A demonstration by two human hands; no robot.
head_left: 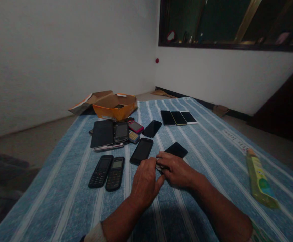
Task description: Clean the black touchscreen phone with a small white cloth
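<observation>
My left hand (145,181) is closed, its fingertips hidden at the near edge of a black touchscreen phone (141,151). My right hand (178,169) curls inward against it, around a small whitish thing (158,167) that shows between the two hands; its kind is unclear. Just beyond the right knuckles lies another dark phone (176,149), partly covered by that hand. Two black keypad phones (100,171) rest side by side to the left of my left hand.
An open orange cardboard box (116,109) stands at the back left, behind a pile of phones with a black flat case (102,133). Three phones (178,118) line up at the back right. A yellow-green bottle (261,181) lies right, on the blue striped cloth (207,191).
</observation>
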